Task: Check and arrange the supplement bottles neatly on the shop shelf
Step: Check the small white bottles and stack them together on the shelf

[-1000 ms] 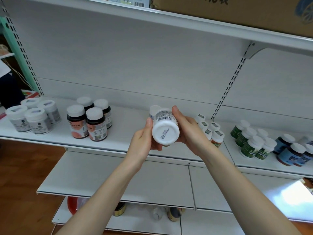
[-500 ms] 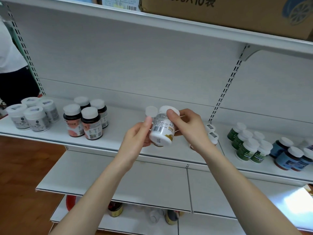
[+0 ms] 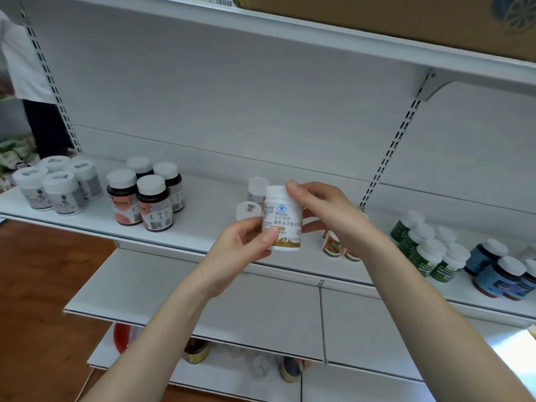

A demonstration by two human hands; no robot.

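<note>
left grip (image 3: 240,245) and right grip (image 3: 324,216) both pinch the bottle (image 3: 282,219) upright; light fingertip hold could slip, or it clips the pair (image 3: 249,209) just behind it

White shop shelf (image 3: 203,227), middle tier: four white bottles (image 3: 55,187) clustered far left; four dark bottles with orange labels (image 3: 145,198) just beside them; two white-capped bottles (image 3: 256,187) near centre; orange-labelled bottles (image 3: 333,245), partly hidden; green-labelled bottles (image 3: 426,252) and blue-labelled bottles (image 3: 499,272) at right. Cardboard box (image 3: 406,18) on top tier. Jars (image 3: 197,351) on bottom tier.
</note>
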